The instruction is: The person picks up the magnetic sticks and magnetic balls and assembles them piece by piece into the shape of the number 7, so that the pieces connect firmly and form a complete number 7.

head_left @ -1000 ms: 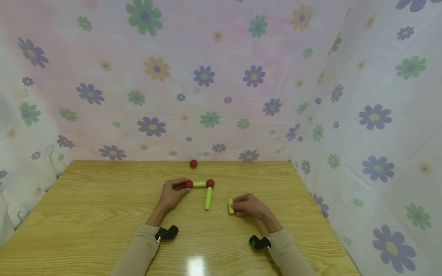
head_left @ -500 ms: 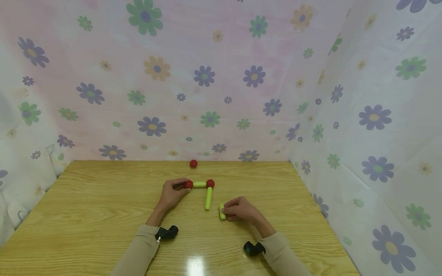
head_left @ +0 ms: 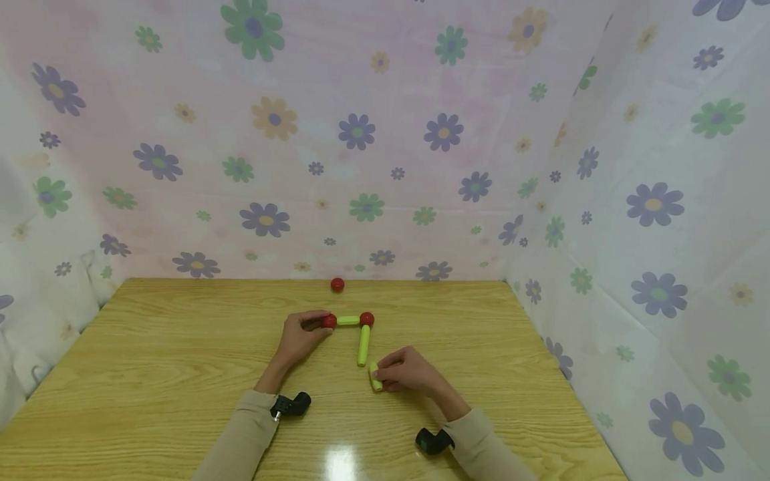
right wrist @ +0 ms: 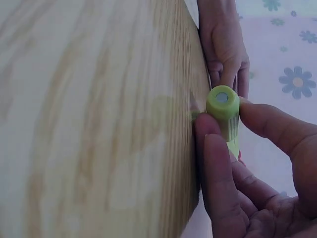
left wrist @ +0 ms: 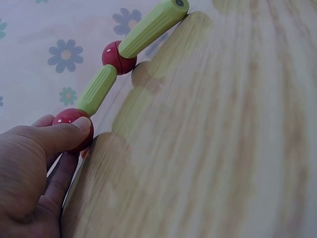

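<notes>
My left hand [head_left: 302, 335] pinches a red ball [left wrist: 74, 130] between thumb and fingers at the left end of a joined piece. From that ball a short green rod [head_left: 347, 321] runs right to a second red ball [head_left: 367, 319]. A longer-looking green rod [head_left: 363, 346] extends from the second ball toward me. My right hand [head_left: 411, 371] pinches a loose green magnetic rod [head_left: 375, 377], close to the near end of that rod but apart from it. In the right wrist view, a round metal disc shows in the loose rod's end [right wrist: 222, 98].
Another red ball [head_left: 337, 284] lies by itself near the back edge of the wooden table [head_left: 180, 347]. A flowered cloth [head_left: 385, 167] hangs behind the table and along its sides. Both wrists wear black cameras.
My right hand has slid the loose green rod left and slightly toward me, nearer the joined piece; the rod now tilts the other way. The left hand has stayed on its ball.
</notes>
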Demonstrator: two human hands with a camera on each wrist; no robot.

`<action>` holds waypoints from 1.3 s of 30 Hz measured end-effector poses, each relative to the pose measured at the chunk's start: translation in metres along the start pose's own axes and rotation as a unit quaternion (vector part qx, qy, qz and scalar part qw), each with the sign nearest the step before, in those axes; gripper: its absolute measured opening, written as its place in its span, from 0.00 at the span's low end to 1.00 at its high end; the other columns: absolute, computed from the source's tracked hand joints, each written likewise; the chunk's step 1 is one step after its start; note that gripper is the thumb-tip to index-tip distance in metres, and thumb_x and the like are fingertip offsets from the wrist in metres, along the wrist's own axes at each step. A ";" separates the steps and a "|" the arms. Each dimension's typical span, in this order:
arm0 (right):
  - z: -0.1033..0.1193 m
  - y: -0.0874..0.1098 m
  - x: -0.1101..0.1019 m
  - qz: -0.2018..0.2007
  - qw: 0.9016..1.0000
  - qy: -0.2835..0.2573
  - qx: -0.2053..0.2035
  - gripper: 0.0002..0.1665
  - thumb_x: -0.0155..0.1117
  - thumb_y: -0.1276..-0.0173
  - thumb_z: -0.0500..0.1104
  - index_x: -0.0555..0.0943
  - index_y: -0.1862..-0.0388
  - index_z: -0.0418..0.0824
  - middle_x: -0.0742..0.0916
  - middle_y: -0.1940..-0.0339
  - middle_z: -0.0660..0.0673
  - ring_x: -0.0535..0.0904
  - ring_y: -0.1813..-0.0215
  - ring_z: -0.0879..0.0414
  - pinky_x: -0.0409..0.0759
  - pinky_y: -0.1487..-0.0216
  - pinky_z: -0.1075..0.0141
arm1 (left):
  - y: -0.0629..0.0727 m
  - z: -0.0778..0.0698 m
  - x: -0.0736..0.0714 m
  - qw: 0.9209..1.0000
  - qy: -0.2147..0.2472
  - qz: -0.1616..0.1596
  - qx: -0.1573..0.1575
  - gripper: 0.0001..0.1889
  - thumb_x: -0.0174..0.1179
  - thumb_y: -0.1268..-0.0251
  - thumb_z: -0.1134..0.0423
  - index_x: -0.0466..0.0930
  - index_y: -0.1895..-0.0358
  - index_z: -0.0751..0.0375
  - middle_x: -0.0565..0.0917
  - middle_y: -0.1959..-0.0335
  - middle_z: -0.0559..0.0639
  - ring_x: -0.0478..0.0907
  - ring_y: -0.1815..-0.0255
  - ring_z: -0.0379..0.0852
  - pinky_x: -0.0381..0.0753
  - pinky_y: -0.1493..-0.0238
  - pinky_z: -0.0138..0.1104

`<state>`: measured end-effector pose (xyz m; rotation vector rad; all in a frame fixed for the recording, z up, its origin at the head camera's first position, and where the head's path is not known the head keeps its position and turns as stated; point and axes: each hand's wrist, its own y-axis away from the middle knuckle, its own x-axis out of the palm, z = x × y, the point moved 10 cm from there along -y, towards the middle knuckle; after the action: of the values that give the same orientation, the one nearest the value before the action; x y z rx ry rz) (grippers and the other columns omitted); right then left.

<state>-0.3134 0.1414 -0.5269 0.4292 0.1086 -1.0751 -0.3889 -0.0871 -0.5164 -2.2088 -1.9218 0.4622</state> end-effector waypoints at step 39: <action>0.006 -0.004 0.024 -0.011 0.999 -0.032 0.029 0.11 0.72 0.33 0.38 0.89 0.60 0.29 0.91 0.71 0.41 0.87 0.72 0.59 0.88 0.66 0.67 | -0.002 0.001 -0.001 1.000 -0.004 -0.005 0.001 0.19 0.71 0.41 0.76 0.84 0.45 0.75 0.84 0.47 0.72 0.82 0.44 0.68 0.85 0.43 0.43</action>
<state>-0.3065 0.1178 -0.5292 0.4471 0.0255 -1.1152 -0.3910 -0.0878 -0.5161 -2.1980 -1.9346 0.4709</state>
